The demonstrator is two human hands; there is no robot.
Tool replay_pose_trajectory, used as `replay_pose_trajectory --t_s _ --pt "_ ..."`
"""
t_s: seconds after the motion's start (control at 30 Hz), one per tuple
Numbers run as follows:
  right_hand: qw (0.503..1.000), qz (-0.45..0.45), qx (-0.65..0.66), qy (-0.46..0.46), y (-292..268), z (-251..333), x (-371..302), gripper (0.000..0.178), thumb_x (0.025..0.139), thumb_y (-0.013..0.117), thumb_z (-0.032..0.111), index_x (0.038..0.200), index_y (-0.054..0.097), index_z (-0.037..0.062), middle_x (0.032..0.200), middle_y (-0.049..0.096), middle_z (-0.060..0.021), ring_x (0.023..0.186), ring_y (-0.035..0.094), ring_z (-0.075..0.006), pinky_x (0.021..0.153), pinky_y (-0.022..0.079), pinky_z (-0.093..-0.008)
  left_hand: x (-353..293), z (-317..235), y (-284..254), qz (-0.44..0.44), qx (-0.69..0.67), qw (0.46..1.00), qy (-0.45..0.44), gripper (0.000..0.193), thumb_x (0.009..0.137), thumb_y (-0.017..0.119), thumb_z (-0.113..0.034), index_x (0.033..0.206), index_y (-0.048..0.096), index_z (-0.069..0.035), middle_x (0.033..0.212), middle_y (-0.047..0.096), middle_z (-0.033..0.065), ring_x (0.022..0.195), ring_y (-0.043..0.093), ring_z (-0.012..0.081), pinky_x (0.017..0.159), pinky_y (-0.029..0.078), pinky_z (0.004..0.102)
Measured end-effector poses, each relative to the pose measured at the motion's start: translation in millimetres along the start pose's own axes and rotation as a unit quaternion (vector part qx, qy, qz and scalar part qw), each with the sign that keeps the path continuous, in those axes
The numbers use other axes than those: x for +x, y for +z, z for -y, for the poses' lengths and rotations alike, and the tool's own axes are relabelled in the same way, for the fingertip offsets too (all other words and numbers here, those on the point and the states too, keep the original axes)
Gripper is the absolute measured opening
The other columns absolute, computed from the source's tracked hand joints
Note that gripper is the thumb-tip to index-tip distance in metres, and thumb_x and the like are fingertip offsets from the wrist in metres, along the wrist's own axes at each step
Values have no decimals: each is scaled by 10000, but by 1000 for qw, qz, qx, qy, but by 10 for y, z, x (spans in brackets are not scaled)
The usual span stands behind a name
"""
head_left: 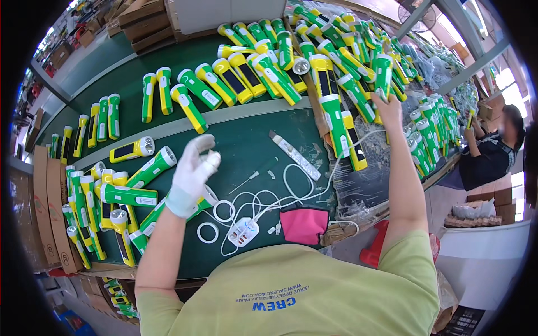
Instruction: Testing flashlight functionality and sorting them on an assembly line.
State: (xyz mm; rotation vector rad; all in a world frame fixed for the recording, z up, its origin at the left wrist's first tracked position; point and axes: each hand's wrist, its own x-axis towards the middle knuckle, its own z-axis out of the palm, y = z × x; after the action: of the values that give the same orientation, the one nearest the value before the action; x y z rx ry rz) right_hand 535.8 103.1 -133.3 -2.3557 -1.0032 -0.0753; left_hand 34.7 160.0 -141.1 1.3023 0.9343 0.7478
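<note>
- Nearest me, lower middle of the frame, a pink pouch lies by a white power strip on the green table.
- My gloved left hand hovers left of centre, fingers loose, grasping nothing, above a green-and-yellow flashlight.
- My bare right hand, upper right, clasps a green flashlight among the flashlight pile.

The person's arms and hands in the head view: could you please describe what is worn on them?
The left hand wears a white fabric glove that ends at the wrist, with the forearm above it uncovered. The right hand has no glove. Both arms come out of the short sleeves of a yellow-green T-shirt. No watch or bracelet shows.
</note>
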Motion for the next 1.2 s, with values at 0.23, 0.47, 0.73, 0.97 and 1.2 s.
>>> replay_pose_trajectory --t_s 0.23,0.47,0.73,0.97,1.2 --pt "985 -12 135 -103 48 -323 -14 412 768 757 210 1083 655 -35 846 667 -54 792 598 -157 719 478 -328 999 314 -1440 -195 260 931 166 355 892 629 -281 1140 621 -27 990 659 107 972 639 230 885 488 338" --pt "960 54 273 -32 -179 258 -1148 239 779 765 42 771 530 84 699 394 93 635 323 -16 558 258 -192 1506 191 -1764 -242 549 767 -227 630 860 594 -510 1322 496 -93 1311 539 156 1223 530 311 1016 435 407" --pt "942 61 287 -162 -267 866 -1660 459 779 756 -6 642 331 100 641 314 68 598 248 -51 523 193 -241 1381 111 -1850 -295 -292 909 -36 241 930 522 -359 971 565 -125 765 610 83 594 581 134 499 471 272" --pt "885 141 327 -301 -71 1359 -1920 194 833 716 55 772 538 10 750 546 -14 690 481 -111 617 396 -270 114 -302 -768 -50 -372 922 -90 320 941 462 -334 978 604 -49 609 468 22 465 380 102 392 260 215" --pt "743 316 556 -197 -119 1769 -2160 453 813 692 24 1243 552 -14 1151 588 -110 940 573 -94 749 478 -219 -300 -375 -259 165 -277 938 -125 541 895 515 -321 1270 516 69 751 553 47 490 381 91 396 333 215"
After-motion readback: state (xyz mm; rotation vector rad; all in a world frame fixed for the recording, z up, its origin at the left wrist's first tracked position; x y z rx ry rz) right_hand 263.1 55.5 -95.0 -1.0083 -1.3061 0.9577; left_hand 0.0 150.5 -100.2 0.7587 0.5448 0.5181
